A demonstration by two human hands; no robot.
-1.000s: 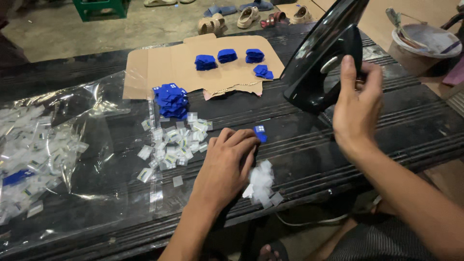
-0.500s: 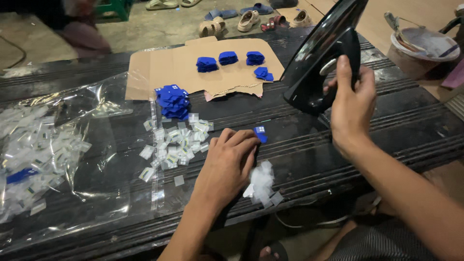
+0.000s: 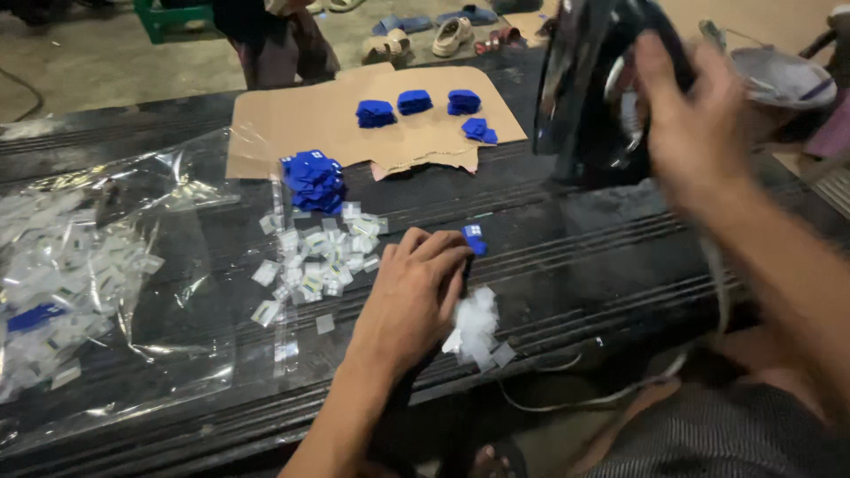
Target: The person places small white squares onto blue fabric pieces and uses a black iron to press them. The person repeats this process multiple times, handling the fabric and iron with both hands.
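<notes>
a black iron [image 3: 591,97] is gripped by the right hand [image 3: 699,124]; a blue patch [image 3: 475,237] is pinned under the left hand's [image 3: 412,296] flattened fingertips.

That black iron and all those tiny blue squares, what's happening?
The right hand grips the black iron, lifted off the dark table and blurred. The left hand rests flat beside one small blue patch. Small clear packets lie loose nearby, and blue stacks sit on cardboard.
</notes>
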